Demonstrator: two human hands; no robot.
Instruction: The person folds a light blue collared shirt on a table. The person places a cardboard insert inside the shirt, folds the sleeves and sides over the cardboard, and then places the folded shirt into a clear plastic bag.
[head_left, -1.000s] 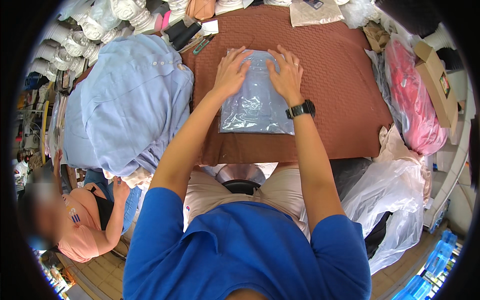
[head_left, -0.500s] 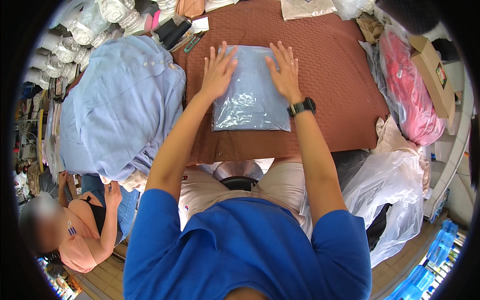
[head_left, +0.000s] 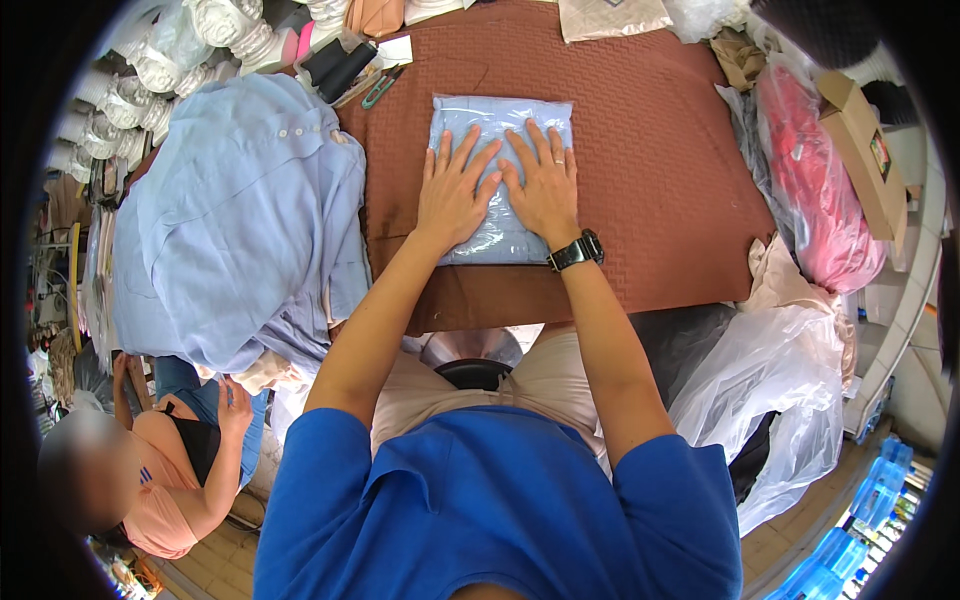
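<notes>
In front of me a folded light-blue garment in a clear plastic bag (head_left: 500,112) lies flat on the brown cloth-covered table (head_left: 660,200). My left hand (head_left: 458,195) rests palm down on its left half, fingers spread. On the right half lies my right hand (head_left: 542,190), also flat with fingers apart, a ring on one finger and a black watch (head_left: 577,251) on the wrist. The thumbs nearly meet at the middle of the bag. Glare shows on the plastic between the hands.
A heap of light-blue shirts (head_left: 240,220) covers the table's left side. Small green thread snips (head_left: 382,88) lie beyond it. To the right are a bagged red-pink bundle (head_left: 815,170), a cardboard box (head_left: 862,160) and clear plastic sheeting (head_left: 770,375). A person (head_left: 180,470) sits at lower left.
Both hands have slid toward me and inward, from the bag's far side edges onto its middle. The bag stays in nearly the same place.
</notes>
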